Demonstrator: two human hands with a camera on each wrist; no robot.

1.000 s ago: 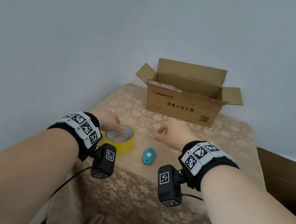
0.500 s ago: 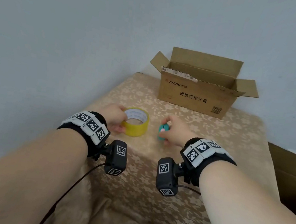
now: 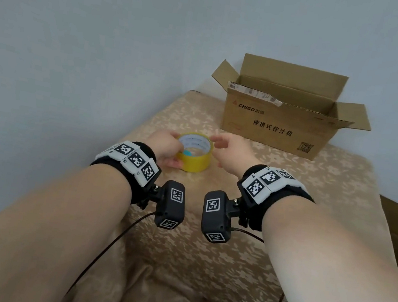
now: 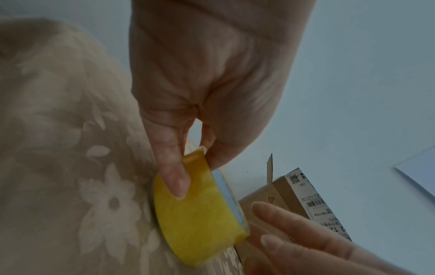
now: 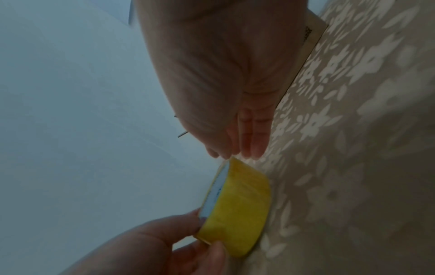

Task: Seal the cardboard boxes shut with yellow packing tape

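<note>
Yellow packing tape (image 3: 194, 159), a full roll with a white core, lies flat on the floral beige tablecloth (image 3: 289, 188), in front of the open cardboard box (image 3: 276, 125) and a little to its left. The person's left hand (image 3: 166, 148) grips the roll at its near-left side: in the left wrist view the thumb (image 4: 173, 173) presses the yellow outer face while the fingers hook over the rim into the core. The right hand (image 3: 231, 150) hovers just beside the roll, between it and the box, fingers relaxed and nearly straight, holding nothing; in the right wrist view its fingertips (image 5: 249, 148) hang close to the roll's upper edge, and I cannot tell whether they touch it. A small teal object (image 3: 187, 153) shows inside the roll's core. The box stands behind the roll near the wall, all four flaps up, printed CHIGO on its front.
</note>
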